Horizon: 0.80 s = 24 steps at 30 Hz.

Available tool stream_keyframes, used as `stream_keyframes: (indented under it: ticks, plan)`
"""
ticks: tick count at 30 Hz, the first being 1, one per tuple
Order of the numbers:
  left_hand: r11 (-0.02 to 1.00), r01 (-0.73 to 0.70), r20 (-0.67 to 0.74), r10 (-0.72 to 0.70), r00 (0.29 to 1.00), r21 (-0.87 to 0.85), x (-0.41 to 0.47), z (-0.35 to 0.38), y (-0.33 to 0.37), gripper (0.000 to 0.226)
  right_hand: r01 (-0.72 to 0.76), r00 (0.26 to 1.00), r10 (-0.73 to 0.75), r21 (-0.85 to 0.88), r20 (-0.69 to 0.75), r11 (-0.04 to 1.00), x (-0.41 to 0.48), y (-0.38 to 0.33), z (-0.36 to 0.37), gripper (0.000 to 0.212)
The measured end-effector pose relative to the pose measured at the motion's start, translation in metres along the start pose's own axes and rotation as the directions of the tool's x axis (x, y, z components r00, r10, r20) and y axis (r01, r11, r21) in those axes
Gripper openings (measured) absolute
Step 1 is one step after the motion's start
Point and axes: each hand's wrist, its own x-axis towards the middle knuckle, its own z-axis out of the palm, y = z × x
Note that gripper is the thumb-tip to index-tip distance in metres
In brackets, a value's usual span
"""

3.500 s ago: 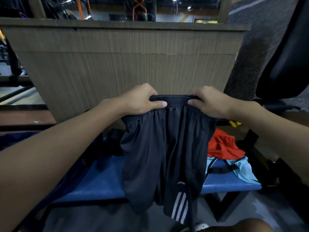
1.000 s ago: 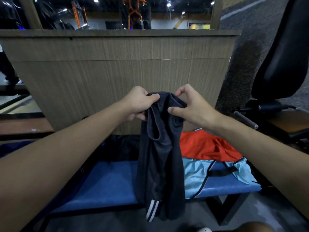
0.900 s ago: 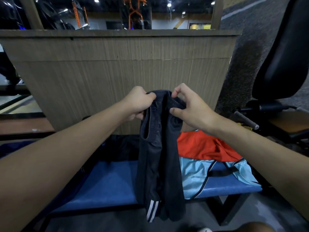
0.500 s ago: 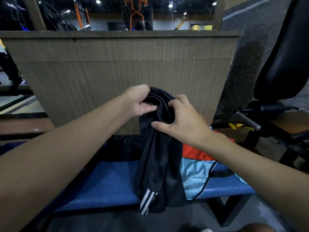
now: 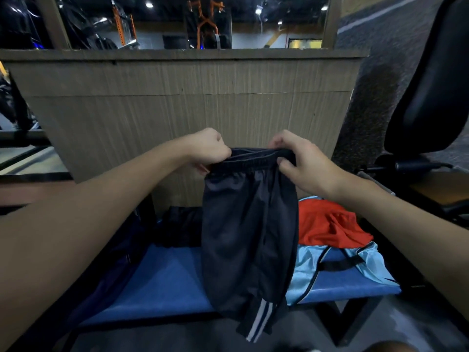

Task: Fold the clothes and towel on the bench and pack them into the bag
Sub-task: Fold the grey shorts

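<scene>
Both my arms reach forward over the bench (image 5: 165, 280), forearms bare and roughly level, with the hands raised well above its blue seat. My left hand (image 5: 209, 148) is clenched in a fist around the left end of the waistband (image 5: 253, 158), knuckles up. My right hand (image 5: 302, 161) pinches the right end, with the thumb pressed on the side facing me and the other fingers curled over the top edge. The waistband runs nearly level between the two hands, pulled fairly taut.

From it hang the shorts (image 5: 248, 224), held in the air in front of the bench and touching nothing that I can see. They are dark, almost black, with a slight sheen. They hang as one narrow panel with a long vertical crease down the middle. White stripes (image 5: 258, 318) mark the bottom corner, which falls below the bench's front edge.

On the right half of the bench lies a crumpled red garment (image 5: 327, 224), resting partly on a light blue garment (image 5: 307, 270) with black trim that spills over the front edge. Toward the back of the bench, behind the shorts, sits a dark cloth (image 5: 180, 227); I cannot tell what it is. A wooden panel (image 5: 177, 110) stands behind the bench.
</scene>
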Motion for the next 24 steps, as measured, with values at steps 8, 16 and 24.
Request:
stream_keyframes:
  ticks: [8, 16, 24]
  plan:
    - [0.953, 0.065, 0.067, -0.048, 0.997, -0.295, 0.006, 0.005, -0.006, 0.037, -0.020, 1.000, 0.021, 0.072, -0.012, 0.997, -0.002, 0.012, 0.002, 0.023]
    - [0.867, 0.066, 0.048, -0.048, 0.998, -0.494, 0.000, 0.008, -0.002, 0.018, -0.088, 0.992, 0.081, 0.062, 0.096, 0.994, -0.008, 0.022, 0.002, 0.026]
    - [0.859, -0.131, -0.013, 0.144, 0.990, -0.494, -0.013, 0.011, -0.010, 0.030, -0.012, 1.000, 0.014, 0.129, -0.011, 0.992, -0.009, 0.020, 0.001, 0.020]
